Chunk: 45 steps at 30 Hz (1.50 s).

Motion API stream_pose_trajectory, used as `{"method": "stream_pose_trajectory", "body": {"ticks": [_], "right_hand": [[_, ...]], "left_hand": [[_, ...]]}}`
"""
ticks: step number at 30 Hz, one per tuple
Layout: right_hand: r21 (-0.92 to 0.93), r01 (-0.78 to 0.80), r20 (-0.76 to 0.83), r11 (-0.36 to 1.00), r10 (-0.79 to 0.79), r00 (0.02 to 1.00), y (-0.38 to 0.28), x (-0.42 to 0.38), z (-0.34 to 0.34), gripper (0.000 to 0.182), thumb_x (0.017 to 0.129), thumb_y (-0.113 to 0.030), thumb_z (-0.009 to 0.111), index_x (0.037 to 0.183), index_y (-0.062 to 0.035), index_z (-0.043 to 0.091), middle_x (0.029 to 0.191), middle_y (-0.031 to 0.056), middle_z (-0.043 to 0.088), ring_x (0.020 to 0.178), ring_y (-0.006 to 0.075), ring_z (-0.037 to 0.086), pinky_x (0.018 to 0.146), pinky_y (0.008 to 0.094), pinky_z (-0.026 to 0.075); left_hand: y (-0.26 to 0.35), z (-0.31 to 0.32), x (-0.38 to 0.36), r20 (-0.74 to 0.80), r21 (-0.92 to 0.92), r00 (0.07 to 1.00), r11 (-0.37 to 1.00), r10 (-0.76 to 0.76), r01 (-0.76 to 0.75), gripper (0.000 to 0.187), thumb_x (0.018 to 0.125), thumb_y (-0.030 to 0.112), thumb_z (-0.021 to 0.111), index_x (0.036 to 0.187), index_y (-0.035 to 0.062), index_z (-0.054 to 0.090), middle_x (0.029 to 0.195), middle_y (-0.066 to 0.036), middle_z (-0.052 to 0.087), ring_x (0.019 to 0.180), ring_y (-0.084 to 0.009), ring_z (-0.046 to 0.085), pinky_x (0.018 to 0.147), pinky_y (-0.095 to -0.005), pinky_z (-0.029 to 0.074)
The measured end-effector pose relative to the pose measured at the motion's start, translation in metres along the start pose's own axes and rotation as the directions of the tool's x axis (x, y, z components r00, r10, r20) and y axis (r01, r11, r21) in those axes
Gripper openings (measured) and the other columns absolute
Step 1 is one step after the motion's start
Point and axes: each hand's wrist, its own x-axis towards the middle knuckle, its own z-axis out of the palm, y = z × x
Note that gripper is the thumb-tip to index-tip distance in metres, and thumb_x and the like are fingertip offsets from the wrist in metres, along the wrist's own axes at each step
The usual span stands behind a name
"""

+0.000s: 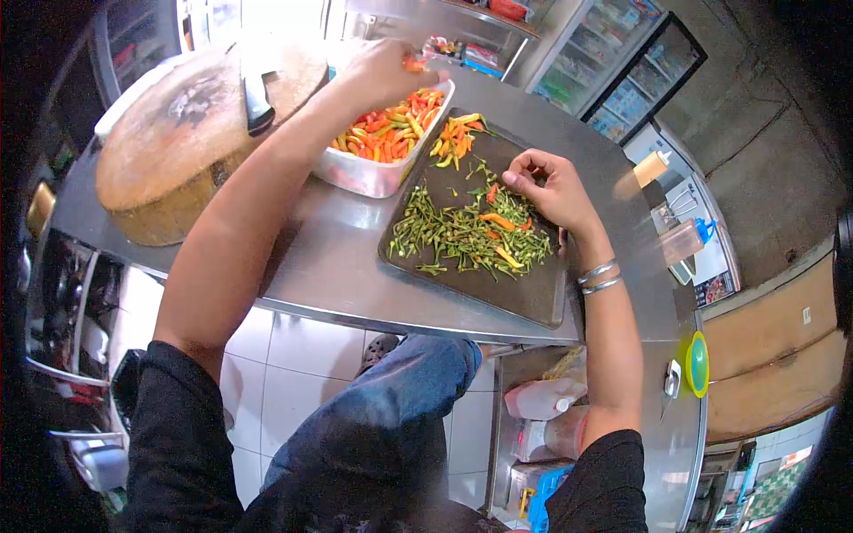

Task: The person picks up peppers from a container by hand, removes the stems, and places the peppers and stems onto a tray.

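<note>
My left hand [386,73] is over the far side of a white plastic container [369,182] filled with red, orange and yellow chilies [391,131]. Its fingers are closed round something orange-red, which looks like a chili. My right hand [544,185] hovers at the right part of a dark tray [471,286], thumb and fingers pinched together; whatever they hold, if anything, is too small to name. Green stems [453,233] are heaped on the tray, with a few orange and yellow chilies among them. A small pile of chilies [458,138] lies at the tray's far end.
A thick round chopping board [169,160] with a knife [258,102] on it stands at the left. Squeeze bottles [651,167] and a green bowl [697,364] are at the right. The steel table's front edge [391,330] runs close to my legs.
</note>
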Motion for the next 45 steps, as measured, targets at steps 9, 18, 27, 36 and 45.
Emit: {"method": "stream_pose_trajectory", "body": {"ticks": [9,18,27,36,45], "right_hand": [[-0.180,0.108,-0.078,0.978,-0.124,0.989,-0.013,0.009,0.002,0.019,0.087,-0.015,0.070,0.103,-0.0048,0.069,0.094,0.0070,0.068,0.076,0.0163,0.061,0.071,0.0301,0.050],[-0.452,0.422,0.218,0.786,-0.362,0.907,0.005,0.090,0.023,0.048,0.083,-0.002,0.057,0.130,-0.0073,0.057,0.139,0.0190,0.052,0.133,0.0350,0.044,0.112,0.0402,0.035],[-0.321,0.290,0.325,0.901,-0.182,0.928,-0.022,0.044,-0.010,0.035,0.081,0.004,0.059,0.114,-0.0055,0.066,0.113,0.0178,0.066,0.104,0.0344,0.062,0.094,0.0414,0.049],[-0.255,-0.158,-0.142,0.954,0.125,0.982,0.011,0.024,-0.026,0.028,0.089,-0.010,0.064,0.116,-0.0069,0.069,0.105,0.0117,0.070,0.087,0.0207,0.067,0.079,0.0333,0.052],[-0.240,0.158,-0.129,0.958,-0.192,0.973,0.013,0.023,-0.016,0.014,0.081,-0.009,0.074,0.094,-0.0034,0.072,0.090,0.0101,0.069,0.079,0.0217,0.066,0.072,0.0316,0.052]], "left_hand": [[0.035,-0.017,-0.021,0.065,0.384,0.997,0.923,-0.042,0.014,0.042,0.087,0.039,0.062,0.090,-0.0015,0.072,0.093,-0.022,0.071,0.093,-0.0363,0.069,0.085,-0.0474,0.053],[0.078,-0.014,-0.049,-0.312,0.308,0.846,0.888,0.432,-0.340,0.024,0.089,0.026,0.060,0.086,0.0030,0.066,0.085,-0.017,0.067,0.085,-0.0367,0.063,0.078,-0.0484,0.050],[0.096,0.008,-0.073,-0.363,-0.051,0.791,0.838,0.492,-0.544,0.019,0.089,0.018,0.062,0.081,0.0006,0.059,0.078,-0.017,0.061,0.080,-0.0358,0.061,0.075,-0.0459,0.047],[0.114,0.005,-0.080,-0.251,-0.356,0.908,0.840,0.336,-0.410,0.019,0.094,0.017,0.060,0.090,-0.0020,0.059,0.077,-0.014,0.059,0.073,-0.0239,0.060,0.067,-0.0365,0.048],[0.105,0.041,-0.090,0.047,-0.564,0.958,0.799,0.282,-0.208,0.030,0.098,0.021,0.055,0.118,-0.0006,0.058,0.102,-0.017,0.066,0.094,-0.0262,0.066,0.082,-0.0354,0.051]]}}
